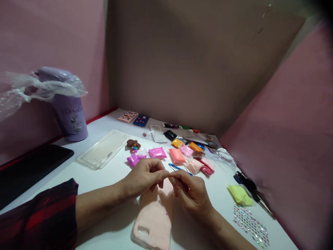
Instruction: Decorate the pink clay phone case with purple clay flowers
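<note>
My left hand [148, 174] and my right hand [191, 194] meet at the fingertips above a phone case [153, 222] coated in pale pink clay. Both are closed in a pinch. Whatever lies between the fingertips is hidden or too small to name. The case rests on the white table with its camera cutout toward me, and its far end is partly covered by my hands. Just beyond my right hand lies a blue pointed tool [177, 167]. Past my left hand sits a purple clay packet [135, 159].
Several clay packets, among them a coral one [177, 156], lie beyond my hands. Left are a clear phone case [104, 149], a black phone [36, 170] and a purple tumbler [70, 114]. Right are a yellow packet [239, 195], rhinestones [251, 224] and scissors [253, 192].
</note>
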The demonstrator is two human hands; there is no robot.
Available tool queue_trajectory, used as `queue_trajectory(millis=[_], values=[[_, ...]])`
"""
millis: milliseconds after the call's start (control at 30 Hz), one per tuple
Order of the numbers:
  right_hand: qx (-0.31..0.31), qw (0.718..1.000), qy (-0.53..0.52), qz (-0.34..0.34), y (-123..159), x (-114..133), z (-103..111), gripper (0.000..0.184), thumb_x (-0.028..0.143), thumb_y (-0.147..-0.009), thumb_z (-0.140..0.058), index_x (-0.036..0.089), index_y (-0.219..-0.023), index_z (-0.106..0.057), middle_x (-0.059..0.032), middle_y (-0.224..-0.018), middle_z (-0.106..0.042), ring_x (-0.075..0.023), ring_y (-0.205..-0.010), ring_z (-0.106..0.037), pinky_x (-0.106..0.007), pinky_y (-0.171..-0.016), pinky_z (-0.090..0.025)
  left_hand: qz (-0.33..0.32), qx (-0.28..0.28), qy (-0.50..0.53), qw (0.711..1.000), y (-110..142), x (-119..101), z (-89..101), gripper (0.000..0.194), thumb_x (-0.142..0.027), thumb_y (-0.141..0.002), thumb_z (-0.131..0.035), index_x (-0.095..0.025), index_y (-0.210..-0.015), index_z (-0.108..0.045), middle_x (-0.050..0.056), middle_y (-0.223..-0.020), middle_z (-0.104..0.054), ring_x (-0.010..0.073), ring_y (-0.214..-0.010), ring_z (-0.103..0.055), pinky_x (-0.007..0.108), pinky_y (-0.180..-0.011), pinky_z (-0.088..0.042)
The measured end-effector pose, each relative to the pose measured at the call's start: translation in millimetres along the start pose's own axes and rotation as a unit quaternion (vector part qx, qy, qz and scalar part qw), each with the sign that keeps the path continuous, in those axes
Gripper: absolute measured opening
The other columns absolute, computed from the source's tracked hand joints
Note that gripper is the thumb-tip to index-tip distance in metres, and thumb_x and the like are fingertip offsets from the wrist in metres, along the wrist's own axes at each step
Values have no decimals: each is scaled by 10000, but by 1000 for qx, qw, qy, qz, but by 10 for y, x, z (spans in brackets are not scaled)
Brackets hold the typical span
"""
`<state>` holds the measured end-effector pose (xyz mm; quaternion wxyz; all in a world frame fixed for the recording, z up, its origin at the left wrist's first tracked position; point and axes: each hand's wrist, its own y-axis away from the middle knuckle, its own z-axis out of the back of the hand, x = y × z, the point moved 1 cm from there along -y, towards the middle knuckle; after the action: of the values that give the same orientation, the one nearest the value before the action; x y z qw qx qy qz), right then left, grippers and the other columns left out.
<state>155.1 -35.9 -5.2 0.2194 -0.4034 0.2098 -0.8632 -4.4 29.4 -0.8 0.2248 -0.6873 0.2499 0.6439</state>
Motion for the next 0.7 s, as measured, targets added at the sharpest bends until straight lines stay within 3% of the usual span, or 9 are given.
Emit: queue_trajectory(millis=[433, 700], values=[[17, 1000, 2, -1, -5, 26, 6, 140, 186, -885, -487, 183, -923, -622, 7, -587, -603, -110, -478, -539, -203, -447, -416, -1, 8, -18, 1000, 23, 2, 9, 338, -449, -780, -605, -156, -638, -515, -40, -501, -555, 37, -386, -403, 150, -376, -264], [48, 999, 10, -16, 1, 46, 32, 135, 170, -893, -483, 181, -945, -607, -17, -679, -631, -118, -538, -567, -215, -497, -438, -6, 9, -20, 1000, 35, -11, -10, 409, -458, -807, -570, -159, -545, -474, -60, -428, -475, 36, -375, -373, 157, -380, -258]])
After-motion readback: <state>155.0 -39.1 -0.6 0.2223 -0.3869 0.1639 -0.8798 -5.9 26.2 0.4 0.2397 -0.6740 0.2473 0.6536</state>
